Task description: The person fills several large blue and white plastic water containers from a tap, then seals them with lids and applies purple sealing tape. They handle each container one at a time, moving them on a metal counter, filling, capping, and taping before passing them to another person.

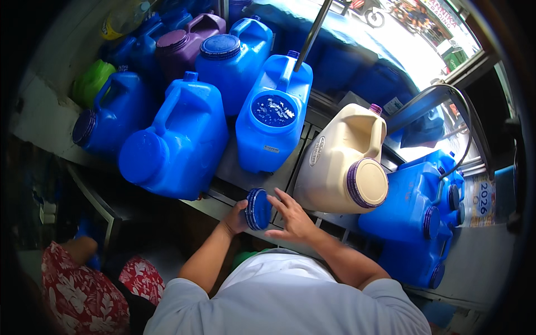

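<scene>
My left hand (235, 217) grips a round blue screw lid (258, 209) by its ribbed rim, tilted with its face turned to the right. Close to the lid's right side is my right hand (294, 216), fingers spread and holding nothing; whether a fingertip touches the lid I cannot tell. Just beyond them stands an upright blue plastic water jug (259, 148), its wide mouth uncovered, with bright reflections inside. A cream water jug (331, 159) with a purple-rimmed lid is to the right of my hands. A capped blue water jug (197, 138) stands to the left.
Several more jugs crowd the back left, including a purple one (180, 46). Stacked blue jugs (402, 197) line the right side. A metal pipe (314, 31) slants down to the uncovered jug. A person in red floral clothing (79, 289) is at the lower left.
</scene>
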A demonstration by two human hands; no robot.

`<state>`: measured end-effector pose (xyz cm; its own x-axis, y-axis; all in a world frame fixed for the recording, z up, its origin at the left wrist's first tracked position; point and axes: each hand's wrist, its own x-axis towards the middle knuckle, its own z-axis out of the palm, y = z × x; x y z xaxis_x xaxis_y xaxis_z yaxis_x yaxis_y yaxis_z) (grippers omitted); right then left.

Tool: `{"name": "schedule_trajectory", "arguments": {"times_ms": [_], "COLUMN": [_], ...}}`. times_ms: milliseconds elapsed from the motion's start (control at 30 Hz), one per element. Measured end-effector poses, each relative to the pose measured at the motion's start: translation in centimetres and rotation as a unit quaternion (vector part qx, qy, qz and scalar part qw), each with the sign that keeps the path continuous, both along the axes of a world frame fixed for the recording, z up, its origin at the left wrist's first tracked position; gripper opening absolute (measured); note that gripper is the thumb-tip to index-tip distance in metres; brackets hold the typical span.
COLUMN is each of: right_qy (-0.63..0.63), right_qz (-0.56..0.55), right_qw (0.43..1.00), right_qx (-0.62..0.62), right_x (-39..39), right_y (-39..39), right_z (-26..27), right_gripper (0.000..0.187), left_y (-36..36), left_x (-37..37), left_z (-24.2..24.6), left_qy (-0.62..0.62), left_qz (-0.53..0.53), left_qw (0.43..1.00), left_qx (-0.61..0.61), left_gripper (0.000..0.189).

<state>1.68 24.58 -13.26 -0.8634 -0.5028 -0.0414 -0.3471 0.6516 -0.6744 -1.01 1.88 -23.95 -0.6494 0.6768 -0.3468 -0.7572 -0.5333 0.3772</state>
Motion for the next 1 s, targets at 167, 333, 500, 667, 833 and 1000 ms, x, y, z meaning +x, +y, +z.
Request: {"name": "schedule_trajectory", "arguments": {"times_ms": [167, 333, 500, 667, 833, 1000], "right_qy": [0.073, 0.107, 0.19, 0.091, 0.031, 0.051], "right_qz": [0.033, 0.033, -0.043, -0.136, -0.18, -0.172], "right_qw": [0.996, 0.994, 0.975, 0.954, 0.95, 0.965], "right_qx": [0.033, 0.017, -0.105, -0.251, -0.254, -0.19], "right_x": [-4.1, -4.5, -3.9, -3.5, -2.0, -0.3], "right_y": [-4.2, -4.4, -1.6, 2.8, 4.2, 5.2], "right_z": [6.2, 9.4, 12.4, 12.9, 11.3, 10.2], "right_gripper": [0.109, 0.103, 0.102, 0.105, 0.105, 0.103], "left_y": [1.5, 1.4, 1.0, -2.0, 2.0, 4.2], "left_x": [-0.8, -2.1, -3.4, -13.4, -20.2, -21.1], "left_z": [7.7, 11.2, 15.3, 20.6, 23.7, 23.8], "left_qy": [0.046, 0.101, 0.133, 0.624, 0.718, 0.729], "left_qz": [0.11, 0.09, 0.132, 0.224, -0.009, -0.077], "left_qw": [0.983, 0.979, 0.977, 0.634, 0.342, 0.324], "left_qx": [0.141, 0.151, 0.107, -0.398, -0.607, -0.599], "left_gripper": [0.086, 0.097, 0.098, 0.085, 0.086, 0.087]}}
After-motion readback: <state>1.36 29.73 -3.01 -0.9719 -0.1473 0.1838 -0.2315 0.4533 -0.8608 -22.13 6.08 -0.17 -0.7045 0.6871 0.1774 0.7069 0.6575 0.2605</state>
